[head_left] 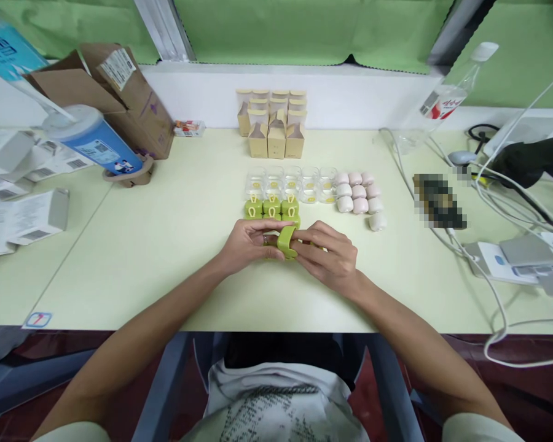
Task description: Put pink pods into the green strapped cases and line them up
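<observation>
Between my two hands is a green hollow cover (286,242), tilted so it looks like a curved band. My left hand (246,245) pinches its left side with thumb and fingers. My right hand (329,252) closes on its right side, fingertips at or inside the opening; anything within is hidden. Just beyond my hands stand several green pieces with pale yellow loops (271,207), partly covered by my fingers. Behind them are rows of clear plastic cups (292,178) with yellow marks inside. Several pale pink and white rounded pieces (359,191) sit in rows to their right.
Small open cardboard boxes (276,138) stand by the wall. At left are a blue wipes canister (104,144), a large carton (133,104) and white boxes (39,218). A bottle (447,101), a blurred dark object (439,201) and white cables (493,285) occupy the right.
</observation>
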Motion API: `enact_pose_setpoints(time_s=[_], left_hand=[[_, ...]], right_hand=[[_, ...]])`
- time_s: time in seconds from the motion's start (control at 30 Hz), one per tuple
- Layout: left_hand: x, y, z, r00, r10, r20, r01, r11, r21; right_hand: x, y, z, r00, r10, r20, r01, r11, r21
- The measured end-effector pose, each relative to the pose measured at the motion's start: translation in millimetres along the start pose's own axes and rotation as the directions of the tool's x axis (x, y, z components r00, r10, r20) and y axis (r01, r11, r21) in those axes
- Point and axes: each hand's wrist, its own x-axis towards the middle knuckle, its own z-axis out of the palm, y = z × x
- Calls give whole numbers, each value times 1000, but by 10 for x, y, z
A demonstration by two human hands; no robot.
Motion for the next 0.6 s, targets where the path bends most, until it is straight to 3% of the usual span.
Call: enact_pose_setpoints(time_s=[0.3,0.43,0.6], left_hand=[[16,-23,-15,1000,-1,-30,0,1000,-12],[-3,-40,-5,998,-54,-37,54,999,-5],[-23,-61,-9,998,-61,-16,62,997,53]], right_hand=[[-47,-46,-43,999,41,19,-40,999,-11],[-39,-47,-41,999,37,29,-38,998,42],[-45,-24,-26,992,54,110,-64,994,92]])
